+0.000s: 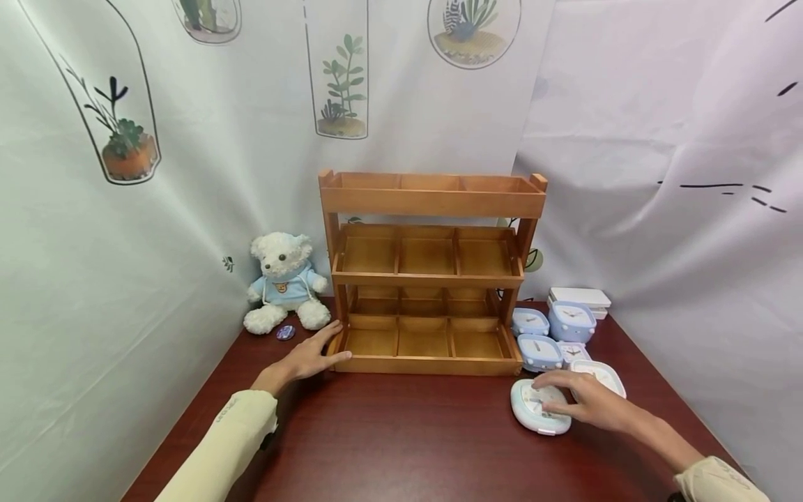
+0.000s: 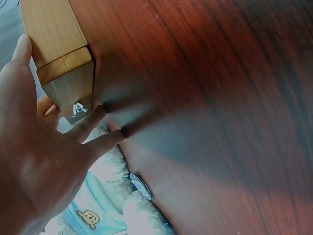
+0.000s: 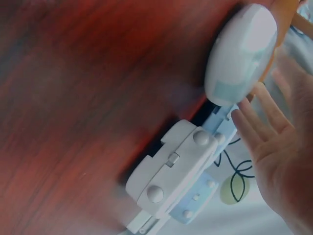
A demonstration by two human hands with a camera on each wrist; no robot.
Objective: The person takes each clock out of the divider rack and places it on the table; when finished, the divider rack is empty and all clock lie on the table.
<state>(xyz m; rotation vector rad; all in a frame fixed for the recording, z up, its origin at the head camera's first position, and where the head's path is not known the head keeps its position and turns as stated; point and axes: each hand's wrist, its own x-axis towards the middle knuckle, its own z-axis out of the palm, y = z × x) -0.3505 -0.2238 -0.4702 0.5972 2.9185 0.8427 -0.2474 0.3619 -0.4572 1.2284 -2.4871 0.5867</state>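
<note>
A brown wooden shelf [image 1: 426, 364] with divided tiers stands at the back of the table. My left hand [image 1: 310, 354] rests at its lower left front corner, fingers fairly straight and spread. In the left wrist view that shelf corner [image 2: 63, 63] lies between the thumb and the other fingers. On the right, a rounded white and pale-blue clock [image 1: 533, 415] lies face up on the table. My right hand [image 1: 586, 399] is over its right part, thumb and fingers apart above the face. The right wrist view shows the fingers [image 3: 259, 115] loosely extended close by the clock [image 3: 239, 58].
Several blue, white and lilac clocks [image 1: 538, 352] cluster right of the shelf, with white boxes [image 1: 580, 300] behind. A white teddy bear [image 1: 284, 275] in a blue hoodie sits at the back left, a purple round badge [image 1: 285, 332] before it. White cloth walls flank the table.
</note>
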